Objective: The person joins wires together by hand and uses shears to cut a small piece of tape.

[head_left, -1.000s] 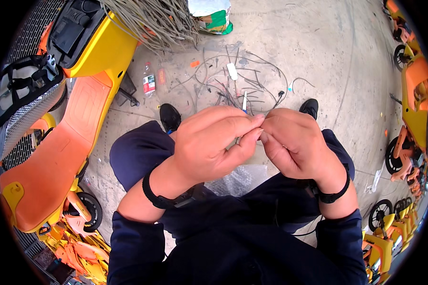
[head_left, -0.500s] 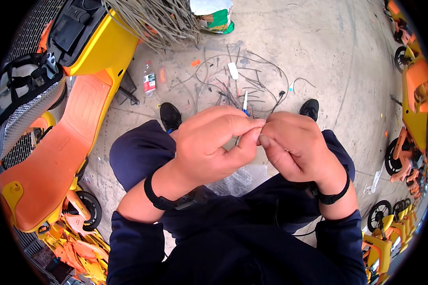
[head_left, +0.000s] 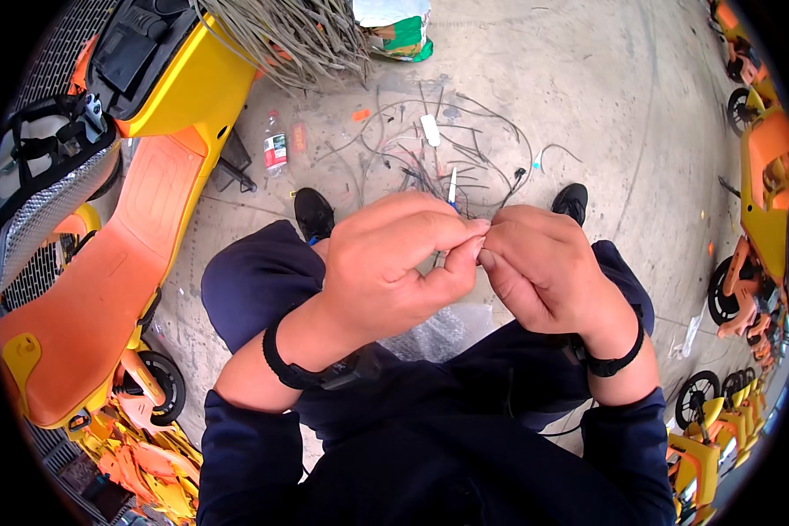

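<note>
My left hand (head_left: pixel 399 254) and my right hand (head_left: pixel 552 272) meet in front of me, fingertips almost touching. Thumb and forefinger are pinched together on the left hand. The right hand's fingers are curled, its thumb pressed against the forefinger. Whatever lies between the fingertips is too small and hidden to make out. Just beyond my hands, scissors (head_left: pixel 452 186) with a pale blade and a blue handle lie on the floor, partly covered by my left hand. Loose dark wires (head_left: pixel 469 156) are scattered around them, with a white oval piece (head_left: pixel 430 131) among the wires.
A thick bundle of grey cables (head_left: pixel 294 44) lies at the far left, near a green and white bag (head_left: pixel 403 39). A plastic bottle (head_left: pixel 275 151) is beside the orange and yellow scooter body (head_left: pixel 136 210). More scooters (head_left: pixel 763 210) line the right. Clear plastic wrap (head_left: pixel 447 333) lies between my legs.
Both hands keep the same pinched pose at nearly the same spot. Only a very slight shift of the fingertips shows.
</note>
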Demonstrator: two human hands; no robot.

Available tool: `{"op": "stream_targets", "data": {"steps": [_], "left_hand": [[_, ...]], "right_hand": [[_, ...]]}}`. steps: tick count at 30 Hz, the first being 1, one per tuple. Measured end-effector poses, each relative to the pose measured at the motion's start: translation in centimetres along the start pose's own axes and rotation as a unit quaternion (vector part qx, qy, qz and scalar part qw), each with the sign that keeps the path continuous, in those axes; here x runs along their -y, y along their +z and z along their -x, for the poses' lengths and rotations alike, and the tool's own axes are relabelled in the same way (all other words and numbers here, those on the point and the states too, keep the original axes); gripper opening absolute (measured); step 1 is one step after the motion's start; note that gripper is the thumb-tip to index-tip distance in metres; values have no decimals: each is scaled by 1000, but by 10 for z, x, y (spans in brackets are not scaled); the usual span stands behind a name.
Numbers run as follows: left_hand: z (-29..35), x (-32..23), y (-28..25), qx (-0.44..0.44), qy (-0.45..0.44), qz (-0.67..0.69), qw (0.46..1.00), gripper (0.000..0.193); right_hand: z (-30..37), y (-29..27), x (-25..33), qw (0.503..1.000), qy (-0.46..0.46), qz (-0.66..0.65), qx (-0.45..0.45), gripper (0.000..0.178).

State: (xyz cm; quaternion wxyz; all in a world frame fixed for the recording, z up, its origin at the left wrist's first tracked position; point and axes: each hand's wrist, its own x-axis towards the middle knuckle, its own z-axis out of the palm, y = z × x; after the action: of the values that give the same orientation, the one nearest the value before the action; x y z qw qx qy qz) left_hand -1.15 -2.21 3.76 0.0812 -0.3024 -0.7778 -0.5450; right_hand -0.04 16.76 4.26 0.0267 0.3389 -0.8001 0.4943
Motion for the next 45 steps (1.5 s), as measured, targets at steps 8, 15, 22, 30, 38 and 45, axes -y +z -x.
{"op": "stream_targets", "data": {"steps": [8,15,22,30,38,45], "left_hand": [[0,-3,2,-34,13,-5,999,14],[1,-3,-1,-7,-22,73,997,10],[0,-7,3,4,-116,205,972,11],[-6,-2,-14,70,5,49,996,11],[-4,-3,-11,26,69,-16,997,13],[-2,-2,-11,22,80,-6,997,14]], "right_hand": [[-1,0,1,1000,-12,-13,-4,18],[-3,-8,4,999,-8,-40,16,15],[-3,-11,6,993,31,-110,26,6],[1,-16,8,941,168,-287,58,15],[-2,-11,13,783,293,-535,118,23],[-1,-5,11,753,261,-587,140,26]]}}
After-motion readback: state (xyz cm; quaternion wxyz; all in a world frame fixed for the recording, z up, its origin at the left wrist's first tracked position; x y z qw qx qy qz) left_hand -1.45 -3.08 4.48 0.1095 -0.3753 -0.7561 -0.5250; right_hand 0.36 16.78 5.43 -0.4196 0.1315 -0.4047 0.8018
